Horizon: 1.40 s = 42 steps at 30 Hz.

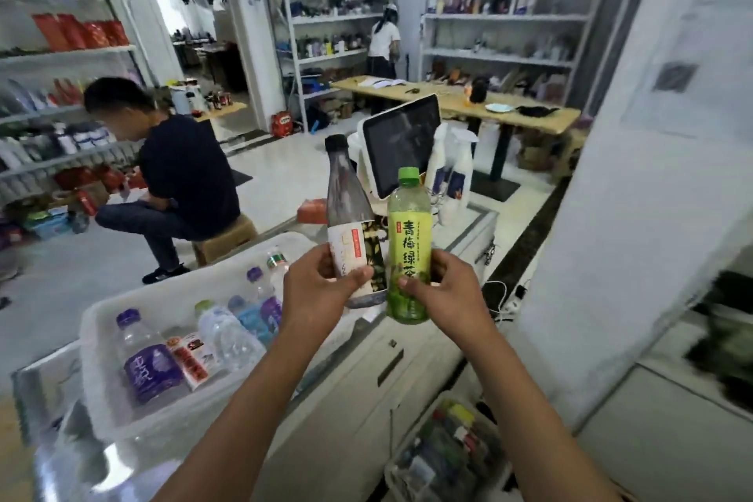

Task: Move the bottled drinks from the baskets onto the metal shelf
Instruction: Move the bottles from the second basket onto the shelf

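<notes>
My left hand grips a dark bottle with a black cap and a white label, held upright. My right hand grips a green tea bottle with a green cap and yellow-green label, also upright. The two bottles are side by side in front of me, above the counter. Below left, a white plastic basket holds several water bottles, among them a purple-labelled one and a clear one. A second basket with bottles lies low at the bottom right.
A white counter with a touchscreen terminal stands ahead. A person in dark clothes sits on a stool at left by metal shelves. More shelves and a wooden table stand at the back, with another person there.
</notes>
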{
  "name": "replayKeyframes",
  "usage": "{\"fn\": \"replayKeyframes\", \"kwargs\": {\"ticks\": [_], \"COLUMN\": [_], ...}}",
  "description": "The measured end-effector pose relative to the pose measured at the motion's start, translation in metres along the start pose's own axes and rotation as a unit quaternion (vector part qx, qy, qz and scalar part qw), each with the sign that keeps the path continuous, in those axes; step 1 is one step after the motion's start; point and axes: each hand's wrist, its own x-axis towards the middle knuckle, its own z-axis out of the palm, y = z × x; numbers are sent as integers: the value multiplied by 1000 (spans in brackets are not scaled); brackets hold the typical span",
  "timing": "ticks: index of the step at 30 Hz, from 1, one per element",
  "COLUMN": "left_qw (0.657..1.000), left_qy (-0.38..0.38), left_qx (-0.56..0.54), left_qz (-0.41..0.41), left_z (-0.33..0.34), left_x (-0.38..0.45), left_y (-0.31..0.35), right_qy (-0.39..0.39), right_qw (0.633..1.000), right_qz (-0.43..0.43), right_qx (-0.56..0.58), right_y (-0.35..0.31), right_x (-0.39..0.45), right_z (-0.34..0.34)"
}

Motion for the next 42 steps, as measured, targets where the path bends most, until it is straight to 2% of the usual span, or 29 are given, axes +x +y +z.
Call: {"fn": "replayKeyframes", "kwargs": {"ticks": [5, 10, 15, 20, 24, 33, 37, 42], "left_qw": [991, 960, 917, 858, 806, 690, 643, 612], "left_qy": [-117, -248, -358, -455, -524, -643, -681, -709], "left_qx": [-50, -62, -88, -131, -170, -234, -252, -257], "left_qz": [49, 110, 154, 201, 216, 236, 244, 240], "left_z": [61, 120, 169, 208, 233, 231, 214, 197], "left_x": [-8, -27, -64, -126, -197, -393, -482, -582], "left_y": [19, 38, 61, 95, 129, 198, 226, 247], "right_qy": [125, 276, 396, 496, 576, 695, 722, 751], "right_qw": [991, 956, 911, 858, 801, 697, 667, 624], "right_qz": [17, 46, 62, 83, 97, 92, 94, 107], "right_qx": [-45, -89, -96, -103, -135, -151, -156, -187], "right_y": [1, 1, -2, -14, -30, -72, -89, -104], "right_x": [-39, -84, -144, -235, -325, -530, -617, -712], "right_z": [-57, -107, -152, -185, -203, -217, -215, -219]}}
